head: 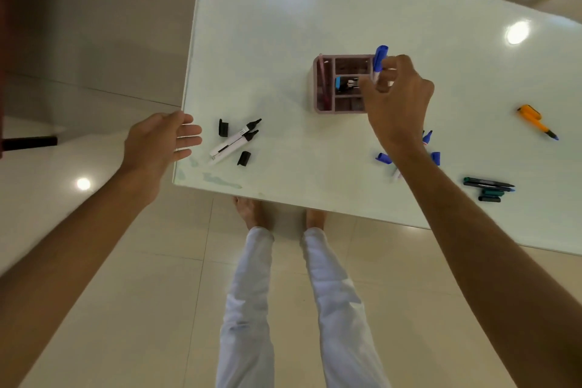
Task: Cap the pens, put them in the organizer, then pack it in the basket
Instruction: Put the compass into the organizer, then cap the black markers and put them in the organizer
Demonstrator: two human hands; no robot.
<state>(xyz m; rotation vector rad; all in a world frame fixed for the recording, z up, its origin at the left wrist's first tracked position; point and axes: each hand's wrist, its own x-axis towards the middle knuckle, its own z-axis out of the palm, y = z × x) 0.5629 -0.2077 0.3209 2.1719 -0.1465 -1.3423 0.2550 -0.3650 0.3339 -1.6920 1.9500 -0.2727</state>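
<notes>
Right hand fingers: pinch a capped blue marker point(379, 61) near its upper end; the right hand point(398, 98) is over the right side of the organizer.
Blue marker: roughly upright, cap on top, above the organizer's right edge; whether its lower end is inside a compartment cannot be told.
Left hand fingers: straight and loosely spread, holding nothing; the left hand point(159, 143) hovers at the table's left edge, well left of the organizer.
Organizer point(327, 85): pink, with compartments, standing on the white table point(315, 9); a blue and black item lies in its middle compartment.
Black markers point(234, 142): two, uncapped, left of and nearer than the organizer, with two black caps point(223, 127) beside them.
Blue pens point(427, 137): nearer than the organizer, partly hidden by the right forearm.
Dark pens point(488, 186): nearer and right of the organizer.
Orange pen point(535, 120): far right of the organizer.
</notes>
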